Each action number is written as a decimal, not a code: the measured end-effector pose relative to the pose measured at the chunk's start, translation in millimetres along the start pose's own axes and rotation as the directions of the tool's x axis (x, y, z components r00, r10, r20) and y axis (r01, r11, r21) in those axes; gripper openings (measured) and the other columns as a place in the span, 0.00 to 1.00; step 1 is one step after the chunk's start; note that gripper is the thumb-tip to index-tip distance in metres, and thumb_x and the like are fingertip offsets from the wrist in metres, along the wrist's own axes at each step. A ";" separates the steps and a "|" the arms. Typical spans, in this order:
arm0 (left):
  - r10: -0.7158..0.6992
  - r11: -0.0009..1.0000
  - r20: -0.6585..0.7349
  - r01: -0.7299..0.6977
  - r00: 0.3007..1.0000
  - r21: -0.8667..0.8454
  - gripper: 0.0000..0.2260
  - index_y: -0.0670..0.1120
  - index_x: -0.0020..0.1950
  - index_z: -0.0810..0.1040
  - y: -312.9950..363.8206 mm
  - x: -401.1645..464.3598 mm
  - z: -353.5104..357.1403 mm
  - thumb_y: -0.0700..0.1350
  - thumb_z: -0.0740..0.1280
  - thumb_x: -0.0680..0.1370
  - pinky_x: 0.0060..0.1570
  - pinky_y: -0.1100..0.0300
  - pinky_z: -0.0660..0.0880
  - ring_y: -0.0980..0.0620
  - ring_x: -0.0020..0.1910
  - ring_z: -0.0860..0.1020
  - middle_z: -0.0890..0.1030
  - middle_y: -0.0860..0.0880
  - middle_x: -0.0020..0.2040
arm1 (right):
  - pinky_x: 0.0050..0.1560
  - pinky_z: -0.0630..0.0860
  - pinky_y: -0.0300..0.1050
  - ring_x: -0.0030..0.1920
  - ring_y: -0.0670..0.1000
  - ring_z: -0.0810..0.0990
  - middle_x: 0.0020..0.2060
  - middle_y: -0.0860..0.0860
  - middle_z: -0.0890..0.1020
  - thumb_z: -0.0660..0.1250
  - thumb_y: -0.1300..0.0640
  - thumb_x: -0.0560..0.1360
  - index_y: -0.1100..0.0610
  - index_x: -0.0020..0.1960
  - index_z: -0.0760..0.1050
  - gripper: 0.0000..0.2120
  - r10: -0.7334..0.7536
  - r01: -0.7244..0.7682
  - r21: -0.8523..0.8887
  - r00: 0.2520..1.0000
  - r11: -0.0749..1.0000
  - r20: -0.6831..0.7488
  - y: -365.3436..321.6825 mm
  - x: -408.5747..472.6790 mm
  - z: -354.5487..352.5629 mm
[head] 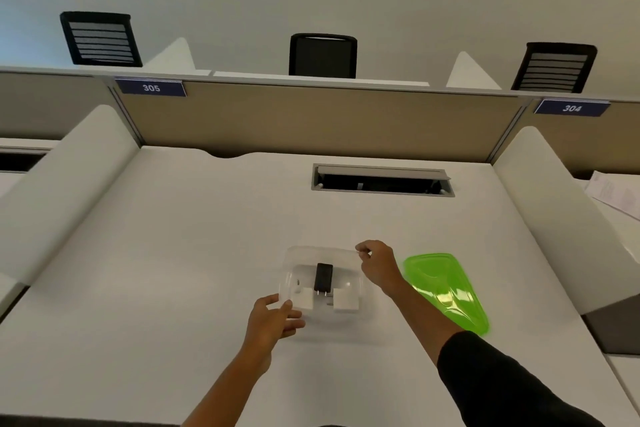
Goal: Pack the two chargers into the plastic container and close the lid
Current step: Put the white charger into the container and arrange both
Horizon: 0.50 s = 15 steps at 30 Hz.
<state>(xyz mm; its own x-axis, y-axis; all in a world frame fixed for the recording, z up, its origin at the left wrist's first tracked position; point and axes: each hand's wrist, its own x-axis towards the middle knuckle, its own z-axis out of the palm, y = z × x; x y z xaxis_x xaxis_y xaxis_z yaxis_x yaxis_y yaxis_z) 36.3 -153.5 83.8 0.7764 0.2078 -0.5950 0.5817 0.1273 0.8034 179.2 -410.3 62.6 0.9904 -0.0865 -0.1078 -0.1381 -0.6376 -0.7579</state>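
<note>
a clear plastic container (322, 282) sits on the white desk (173, 253), a little right of centre and near the person. inside it a black charger (323, 277) lies along the middle, its two prongs pointing toward the near side. white blocks lie on either side of it, one to the left (304, 298) and one to the right (345, 300); whether these are one charger or separate pieces cannot be told through the clear wall.

the left hand (272, 319) is at the container's near left corner, thumb and fingers closed on the rim there. the right hand (377, 265) is at the far right corner, thumb and forefinger pinched on the rim. its forearm runs back toward the near right, where a black sleeve (502, 388) covers the arm.

the green lid (446, 291) lies flat on the desk just right of the container, apart from it and partly behind the right forearm. the container is uncovered.

farther back in the desk a cable tray (382, 180) stands with its flap raised. a tan partition (329, 121) runs along the far edge, with blue number plates reading 305 (151, 88) and 304 (572, 108). the backs of three black chairs (322, 55) show above it. papers (616, 194) lie on the next desk at far right.
</note>
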 end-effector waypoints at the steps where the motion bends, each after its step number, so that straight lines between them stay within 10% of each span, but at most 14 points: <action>1: -0.006 1.000 -0.004 0.006 1.000 -0.006 0.18 0.46 0.73 0.70 -0.1 -0.9 0.0 0.44 0.68 0.84 0.48 0.50 0.86 0.45 0.43 0.90 0.88 0.40 0.51 | 0.53 0.73 0.42 0.55 0.57 0.82 0.53 0.59 0.85 0.64 0.73 0.76 0.64 0.54 0.84 0.13 -0.004 0.004 -0.004 1.000 1.000 0.002 -0.3 1.5 2.0; 8: -0.036 0.999 -0.003 0.036 0.999 0.013 0.16 0.48 0.70 0.70 3.6 1.8 -4.5 0.46 0.68 0.84 0.46 0.52 0.85 0.45 0.44 0.90 0.88 0.41 0.52 | 0.56 0.80 0.48 0.53 0.54 0.83 0.52 0.56 0.85 0.65 0.70 0.78 0.62 0.53 0.84 0.11 -0.023 0.023 -0.001 0.999 1.000 -0.026 3.7 3.0 8.4; 11: -0.028 0.991 -0.009 0.029 1.000 0.128 0.15 0.47 0.69 0.72 6.3 5.1 -11.7 0.48 0.68 0.83 0.42 0.55 0.85 0.45 0.47 0.89 0.87 0.43 0.55 | 0.48 0.74 0.28 0.44 0.44 0.81 0.52 0.53 0.84 0.67 0.65 0.79 0.61 0.56 0.84 0.09 -0.027 0.028 0.014 0.999 1.000 -0.030 6.8 -2.2 1.2; 15: 0.014 0.975 -0.036 -0.006 0.999 0.221 0.13 0.44 0.66 0.77 8.3 13.4 -22.4 0.47 0.68 0.83 0.46 0.55 0.83 0.45 0.51 0.85 0.84 0.42 0.57 | 0.44 0.72 0.28 0.42 0.45 0.81 0.51 0.49 0.82 0.70 0.61 0.79 0.59 0.58 0.82 0.09 -0.082 0.082 -0.007 0.995 0.997 -0.050 27.4 -12.2 -17.8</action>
<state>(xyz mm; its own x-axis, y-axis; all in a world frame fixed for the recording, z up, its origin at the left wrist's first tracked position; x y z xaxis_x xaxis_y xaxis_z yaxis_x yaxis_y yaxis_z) 46.2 -127.9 83.0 0.7751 0.2442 -0.5827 0.6166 -0.0913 0.7820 163.4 -440.3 54.6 0.9973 -0.0718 -0.0132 -0.0567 -0.6480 -0.7595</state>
